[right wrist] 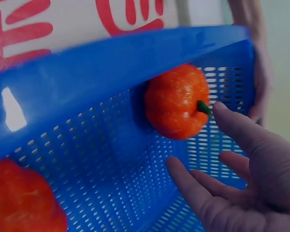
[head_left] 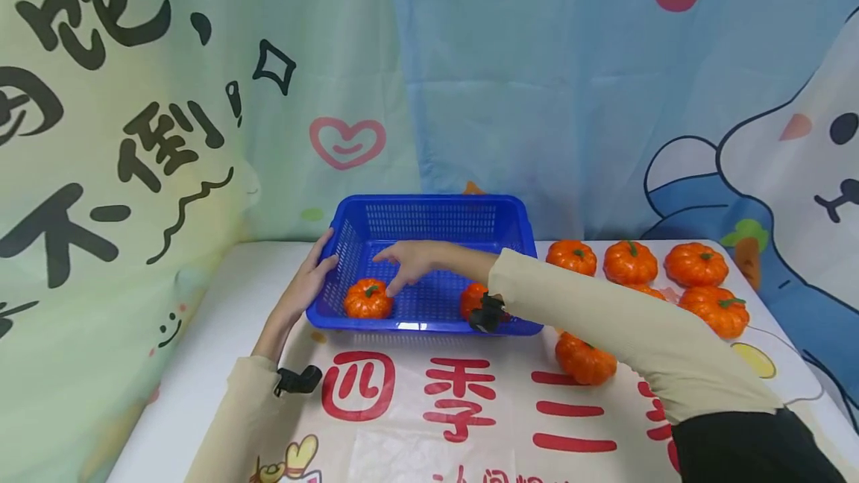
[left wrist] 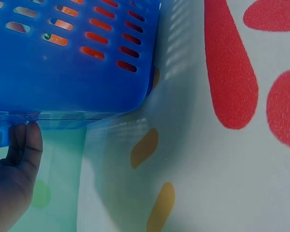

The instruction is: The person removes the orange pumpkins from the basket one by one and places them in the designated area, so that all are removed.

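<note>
A blue plastic basket (head_left: 429,326) with slotted walls stands on the table. Against its left end rests my left hand (head_left: 310,278), fingers extended; in the left wrist view the fingertips (left wrist: 33,133) touch the wall's outer side. My right hand (head_left: 412,259) reaches inside, thumb and fingers spread with nothing between them. Close to its thumb lies an orange pumpkin (head_left: 368,299) with a green stem, also seen as a pumpkin (right wrist: 178,101) in the right wrist view. A second pumpkin (head_left: 472,300) is at the basket's right front, partly covered by the right sleeve.
Several more pumpkins lie right of the basket, among them a front pumpkin (head_left: 585,360) and a far-right pumpkin (head_left: 696,264). The right forearm passes over part of that group. A printed cloth (head_left: 396,446) covers the table, and a patterned curtain (head_left: 483,125) hangs behind.
</note>
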### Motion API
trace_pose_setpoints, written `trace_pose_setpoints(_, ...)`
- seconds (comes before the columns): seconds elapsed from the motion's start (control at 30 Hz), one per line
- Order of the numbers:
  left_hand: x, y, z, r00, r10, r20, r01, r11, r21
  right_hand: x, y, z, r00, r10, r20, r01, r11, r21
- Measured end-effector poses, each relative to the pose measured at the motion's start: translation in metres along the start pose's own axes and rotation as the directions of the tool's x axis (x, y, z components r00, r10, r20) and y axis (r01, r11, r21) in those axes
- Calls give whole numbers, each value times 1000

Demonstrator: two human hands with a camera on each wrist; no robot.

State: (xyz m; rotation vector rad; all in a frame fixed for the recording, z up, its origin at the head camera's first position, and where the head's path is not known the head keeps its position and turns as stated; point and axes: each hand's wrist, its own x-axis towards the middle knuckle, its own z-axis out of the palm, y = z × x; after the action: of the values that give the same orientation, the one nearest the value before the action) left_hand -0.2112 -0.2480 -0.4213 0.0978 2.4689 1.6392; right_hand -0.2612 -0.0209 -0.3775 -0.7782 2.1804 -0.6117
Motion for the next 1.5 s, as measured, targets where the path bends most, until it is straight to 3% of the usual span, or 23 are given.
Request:
trace_pose_setpoints(0.17, 2, 4, 1, 1000, 2, 16, -2, 1000, 6, 16, 1, 4, 999, 4, 51, -3, 1000, -25)
trace_pose_setpoints(0.37, 4, 7, 1, 1000, 12, 15, -13, 1000, 8, 28, 3, 9, 993, 50, 107, -66, 986, 153)
trace_pose_setpoints(0.63, 3, 5, 1, 1000, -8, 12, 8, 1000, 4, 35, -3, 14, 995, -14, 96, 10, 999, 35)
trace_pose_setpoints(0.87, 14, -21, 0, 1000, -4, -3, 4, 1000, 18, 41, -5, 16, 994, -11, 110, 10, 1000, 10)
trace_pose_setpoints(1.07, 1, 4, 0, 1000, -23, 6, 23, 1000, -4, 42, -6, 17, 992, -8, 124, 5, 1000, 25)
trace_pose_setpoints(1.13, 2, 3, -1, 1000, -21, 7, 21, 1000, -3, 42, -7, 18, 992, -3, 125, 0, 1000, 23)
trace_pose_setpoints(1.33, 12, -19, -4, 1000, -9, -7, 9, 1000, 5, 43, -10, 23, 991, 29, 134, -26, 999, -22)
trace_pose_setpoints(1.5, 16, -33, -1, 1000, 12, -17, -11, 1000, 16, 43, -10, 24, 993, 3, 122, 7, 996, -84)
